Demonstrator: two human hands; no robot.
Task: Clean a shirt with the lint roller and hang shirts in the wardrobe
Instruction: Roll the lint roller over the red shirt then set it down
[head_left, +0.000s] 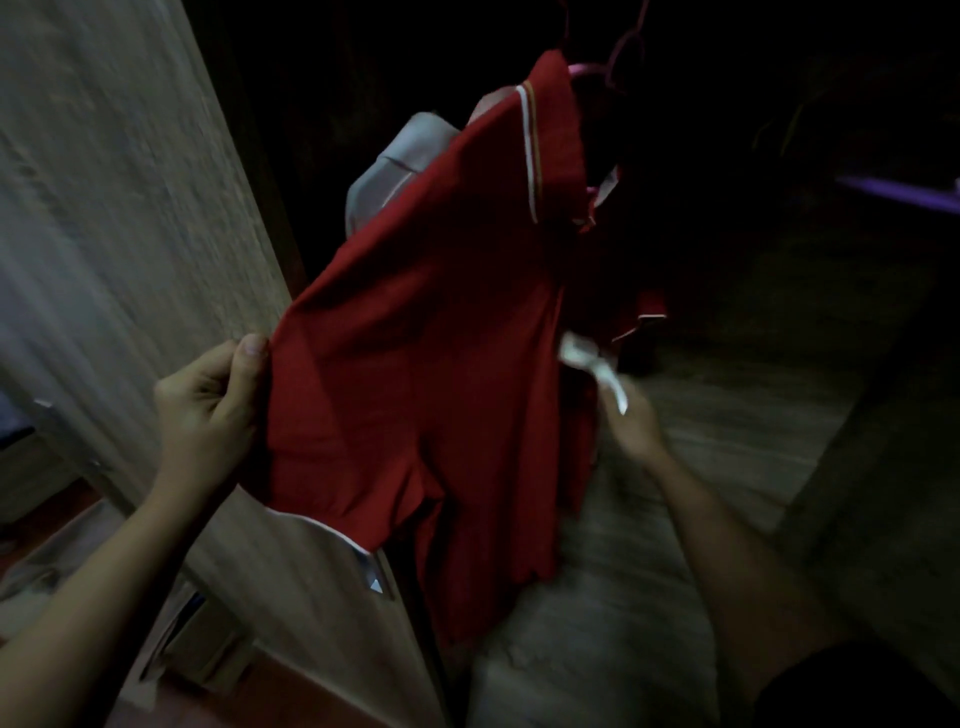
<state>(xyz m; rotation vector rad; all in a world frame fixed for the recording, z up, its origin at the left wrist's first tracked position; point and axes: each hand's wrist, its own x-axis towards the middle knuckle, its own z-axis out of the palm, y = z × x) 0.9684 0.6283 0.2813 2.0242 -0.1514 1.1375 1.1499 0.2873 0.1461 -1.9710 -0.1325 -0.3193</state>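
Observation:
A red polo shirt (415, 332) with a white-trimmed collar hangs on a pink hanger (618, 57) inside the dark wardrobe. My left hand (213, 410) pinches the shirt's left side and pulls it taut. My right hand (636, 431) is blurred at the shirt's right edge, closed around a white lint roller (597, 369) whose head touches the fabric. A grey shirt (400, 161) hangs behind the red one, mostly hidden.
The open wooden wardrobe door (119, 208) stands at the left, close to my left hand. A wooden shelf or wardrobe floor (727, 415) lies below at the right. A purple object (898, 192) shows at the far right.

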